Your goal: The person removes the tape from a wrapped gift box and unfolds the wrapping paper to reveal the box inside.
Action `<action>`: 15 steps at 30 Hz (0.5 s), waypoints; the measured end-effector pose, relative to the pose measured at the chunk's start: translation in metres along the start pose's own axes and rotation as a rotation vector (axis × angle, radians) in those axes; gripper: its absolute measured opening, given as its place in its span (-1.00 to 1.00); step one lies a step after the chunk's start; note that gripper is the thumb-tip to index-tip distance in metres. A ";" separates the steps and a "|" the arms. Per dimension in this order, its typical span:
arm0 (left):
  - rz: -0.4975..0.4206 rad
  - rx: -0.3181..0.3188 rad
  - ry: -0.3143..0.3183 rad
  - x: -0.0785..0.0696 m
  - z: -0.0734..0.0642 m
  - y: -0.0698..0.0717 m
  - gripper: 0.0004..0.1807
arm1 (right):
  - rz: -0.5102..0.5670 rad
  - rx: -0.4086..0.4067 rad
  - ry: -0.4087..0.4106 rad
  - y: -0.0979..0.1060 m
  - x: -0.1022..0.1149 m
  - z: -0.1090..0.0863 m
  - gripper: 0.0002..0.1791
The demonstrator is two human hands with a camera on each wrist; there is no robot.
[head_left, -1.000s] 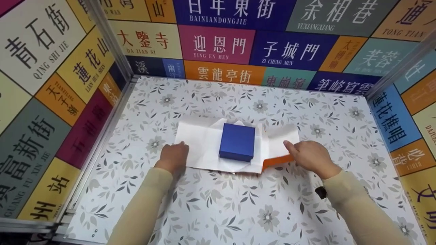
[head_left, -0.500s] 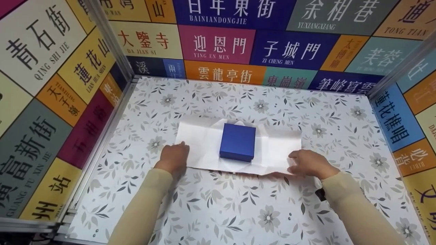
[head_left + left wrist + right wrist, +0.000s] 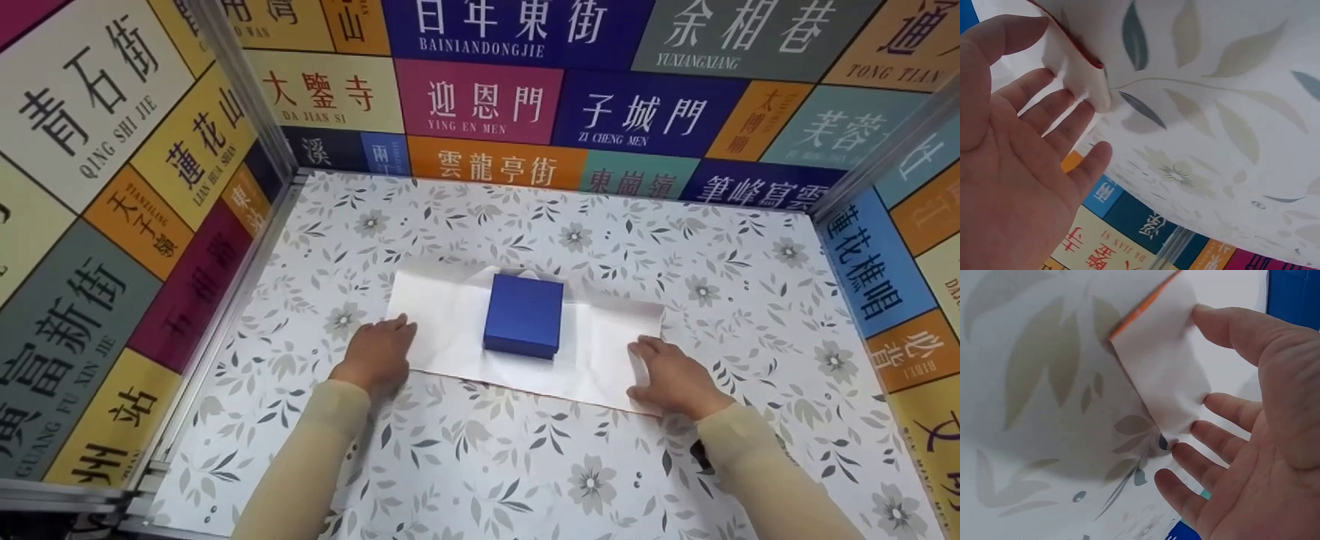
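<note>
A square blue box [image 3: 523, 313] sits mid-table on a creased sheet of wrapping paper [image 3: 442, 330], white side up. My left hand [image 3: 375, 352] presses on the paper's left end. In the left wrist view, the fingertips [image 3: 1085, 107] rest on the white paper [image 3: 1075, 70] near its red-edged corner, the fingers fairly straight. My right hand [image 3: 671, 379] lies on the sheet's right end. The right wrist view shows its thumb and spread fingers [image 3: 1224, 439] touching the paper [image 3: 1157, 360], whose lifted edge shows orange. A corner of the blue box [image 3: 1294, 298] appears there too.
The table [image 3: 480, 465] wears a white covering with grey leaves and flowers. Panels with colourful street-name signs [image 3: 480, 97] stand along the back and both sides. A metal frame post [image 3: 255, 90] rises at the back left corner.
The right end of the paper, earlier folded up with orange showing, has come down flat, and its front corner has swung toward me. My right hand moved forward-down with it; the left stayed nearly in place.
</note>
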State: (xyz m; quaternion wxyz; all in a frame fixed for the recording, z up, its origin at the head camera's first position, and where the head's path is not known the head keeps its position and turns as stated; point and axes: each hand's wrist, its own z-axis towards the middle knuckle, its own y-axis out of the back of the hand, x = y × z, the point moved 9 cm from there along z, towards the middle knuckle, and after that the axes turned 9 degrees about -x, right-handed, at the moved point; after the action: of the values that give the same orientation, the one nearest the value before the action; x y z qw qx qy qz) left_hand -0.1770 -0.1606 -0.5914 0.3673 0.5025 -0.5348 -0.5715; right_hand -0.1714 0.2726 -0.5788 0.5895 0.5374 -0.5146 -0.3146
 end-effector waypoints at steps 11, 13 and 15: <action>-0.287 -0.169 0.045 0.019 0.003 0.026 -0.50 | 0.099 -0.139 0.048 0.038 0.003 -0.006 -0.31; -0.370 -0.227 0.060 0.022 0.002 0.040 -0.53 | 0.164 -0.189 0.038 0.052 0.001 -0.008 -0.37; -0.450 -0.273 0.072 0.025 0.001 0.055 -0.54 | 0.239 -0.239 0.013 0.067 -0.004 -0.010 -0.40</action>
State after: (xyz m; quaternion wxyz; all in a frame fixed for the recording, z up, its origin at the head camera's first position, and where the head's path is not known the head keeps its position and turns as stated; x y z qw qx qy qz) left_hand -0.1901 -0.1927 -0.5422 0.3141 0.5746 -0.3141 -0.6873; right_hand -0.1753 0.2945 -0.5149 0.6857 0.4004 -0.5299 -0.2979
